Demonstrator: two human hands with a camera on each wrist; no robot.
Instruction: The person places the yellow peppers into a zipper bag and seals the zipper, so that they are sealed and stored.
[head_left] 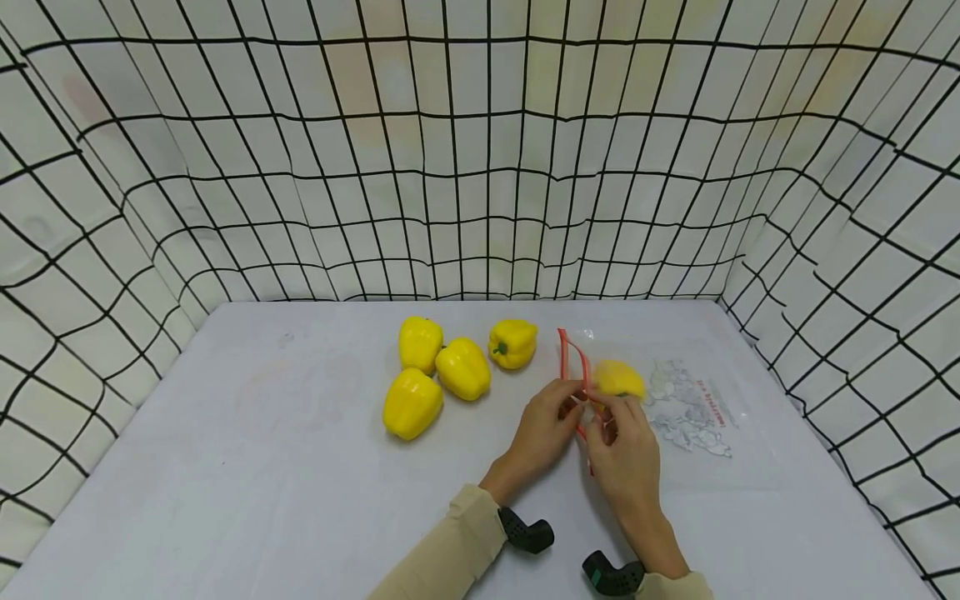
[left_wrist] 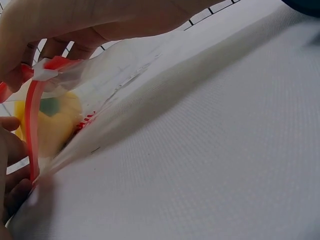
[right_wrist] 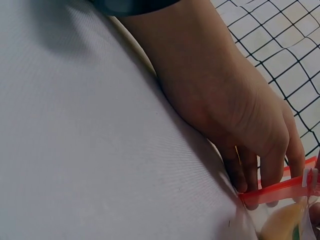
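Note:
A clear zip bag [head_left: 761, 442] with a red closure strip [head_left: 564, 354] and grey-and-red printing lies at the right, its mouth facing left and gaping. Inside, close to the mouth, sits a yellow bell pepper [head_left: 621, 379], seen through the plastic. My left hand [head_left: 546, 421] grips the strip from the left side, fingers curled at the edge. Across from it, my right hand [head_left: 624, 446] pinches the strip near its middle. A white slider [left_wrist: 45, 74] shows on the strip beside the right fingers in the left wrist view. Both hands' fingertips are partly hidden.
Left of the bag, several yellow bell peppers [head_left: 462, 369] lie on the white table [head_left: 225, 467]; one pepper [head_left: 513, 343] sits apart from the group, nearest the bag. White walls with a black grid [head_left: 487, 167] close off the back and both sides.

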